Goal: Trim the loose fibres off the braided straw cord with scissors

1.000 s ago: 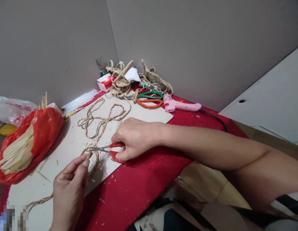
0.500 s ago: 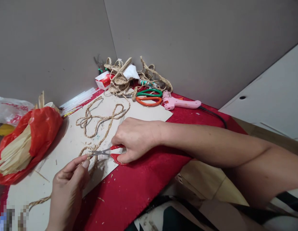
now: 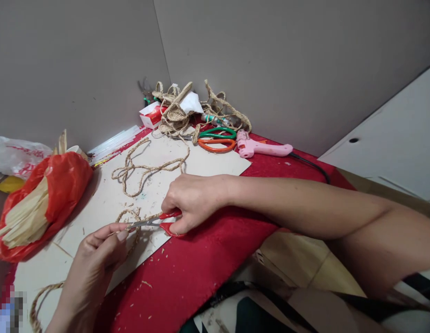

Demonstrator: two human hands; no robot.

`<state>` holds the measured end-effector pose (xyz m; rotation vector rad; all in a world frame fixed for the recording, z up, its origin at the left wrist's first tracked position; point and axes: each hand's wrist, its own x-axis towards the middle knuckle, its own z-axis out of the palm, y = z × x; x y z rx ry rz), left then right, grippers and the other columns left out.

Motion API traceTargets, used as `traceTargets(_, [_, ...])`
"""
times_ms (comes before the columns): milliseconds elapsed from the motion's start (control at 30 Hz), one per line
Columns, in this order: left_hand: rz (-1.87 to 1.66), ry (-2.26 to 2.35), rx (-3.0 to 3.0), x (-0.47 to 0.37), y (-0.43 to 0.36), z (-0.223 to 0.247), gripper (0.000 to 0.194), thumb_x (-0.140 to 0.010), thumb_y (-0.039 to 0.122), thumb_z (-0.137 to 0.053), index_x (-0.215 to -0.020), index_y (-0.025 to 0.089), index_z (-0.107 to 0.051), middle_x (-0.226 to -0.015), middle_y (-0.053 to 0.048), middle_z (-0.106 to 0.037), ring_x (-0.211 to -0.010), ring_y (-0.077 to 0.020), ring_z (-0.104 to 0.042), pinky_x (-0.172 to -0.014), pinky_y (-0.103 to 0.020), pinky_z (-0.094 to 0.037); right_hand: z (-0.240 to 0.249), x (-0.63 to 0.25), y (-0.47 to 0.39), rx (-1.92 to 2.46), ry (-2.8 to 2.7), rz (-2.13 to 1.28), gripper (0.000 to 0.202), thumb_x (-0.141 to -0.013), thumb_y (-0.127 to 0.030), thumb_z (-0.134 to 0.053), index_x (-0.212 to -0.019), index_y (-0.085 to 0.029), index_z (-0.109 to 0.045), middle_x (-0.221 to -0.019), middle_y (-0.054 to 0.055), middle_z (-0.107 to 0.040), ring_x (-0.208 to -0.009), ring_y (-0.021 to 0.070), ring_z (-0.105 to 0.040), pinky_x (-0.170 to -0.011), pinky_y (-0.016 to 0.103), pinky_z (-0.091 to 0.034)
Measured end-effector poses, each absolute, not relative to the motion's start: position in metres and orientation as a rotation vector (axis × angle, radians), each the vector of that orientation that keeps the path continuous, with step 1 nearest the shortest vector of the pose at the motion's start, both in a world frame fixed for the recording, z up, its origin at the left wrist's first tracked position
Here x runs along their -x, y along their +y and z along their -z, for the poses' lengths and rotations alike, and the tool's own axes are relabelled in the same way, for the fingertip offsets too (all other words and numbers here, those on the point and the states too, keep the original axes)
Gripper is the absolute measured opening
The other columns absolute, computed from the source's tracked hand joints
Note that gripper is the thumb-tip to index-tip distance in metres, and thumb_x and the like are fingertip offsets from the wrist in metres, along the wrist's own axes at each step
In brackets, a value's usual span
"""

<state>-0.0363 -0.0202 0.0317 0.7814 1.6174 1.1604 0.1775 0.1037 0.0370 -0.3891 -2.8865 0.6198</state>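
Red-handled scissors [image 3: 156,222], gripped by right hand [image 3: 190,199], meet braided rope [image 3: 132,217] pinched by left hand [image 3: 97,259]; no legible writing.

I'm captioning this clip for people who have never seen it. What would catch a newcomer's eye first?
Front and centre, the right hand works red scissors at a jute braid that the left hand pinches, over a pale board on a red cloth. At far left lies a red bag of pale strips. In the back corner sit a pink glue gun and tangled rope.
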Motion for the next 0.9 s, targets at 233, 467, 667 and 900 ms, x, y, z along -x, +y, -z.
traceTargets(233, [-1.051, 1.617, -0.813, 0.037, -0.019, -0.033, 0.024, -0.064, 0.035, -0.075, -0.073, 0.013, -0.070, -0.047, 0.008, -0.025, -0.046, -0.0054, -0.013, -0.044, -0.021, -0.010, -0.034, -0.176, 0.103, 0.367, -2.924, -0.593, 0.025, -0.074, -0.039, -0.057, -0.065, -0.017, -0.065, -0.051, -0.003, -0.050, -0.047, 0.0074, -0.024, -0.051, 0.025, -0.018])
traceTargets(467, [-0.873, 1.588, -0.847, 0.049, -0.015, -0.028, 0.028, -0.065, 0.039, -0.074, -0.074, 0.013, -0.071, -0.045, 0.007, -0.029, -0.044, -0.0056, -0.014, -0.042, -0.021, -0.011, -0.037, -0.178, 0.105, 0.300, -2.991, -0.516, 0.023, -0.077, -0.037, -0.057, -0.068, -0.018, -0.066, -0.057, -0.002, -0.058, -0.048, 0.0080, -0.024, -0.052, 0.026, -0.018])
traceTargets(667, [-0.847, 1.615, -0.771, 0.043, -0.018, -0.034, 0.024, -0.056, 0.034, -0.078, -0.069, 0.015, -0.071, -0.044, 0.005, -0.035, -0.040, -0.0046, -0.020, -0.041, -0.020, -0.011, -0.038, -0.180, 0.100, 0.277, -3.004, -0.435, 0.026, -0.074, -0.041, -0.058, -0.070, -0.018, -0.069, -0.057, 0.000, -0.060, -0.048, 0.0086, -0.026, -0.052, 0.027, -0.016])
traceTargets(900, [-0.828, 1.585, -0.753, 0.048, -0.018, -0.029, 0.025, -0.054, 0.032, -0.079, -0.071, 0.014, -0.072, -0.042, 0.005, -0.036, -0.038, -0.0041, -0.019, -0.040, -0.020, -0.012, -0.037, -0.179, 0.102, 0.253, -2.997, -0.474, 0.024, -0.075, -0.039, -0.059, -0.068, -0.019, -0.068, -0.056, -0.001, -0.059, -0.048, 0.0085, -0.027, -0.053, 0.027, -0.016])
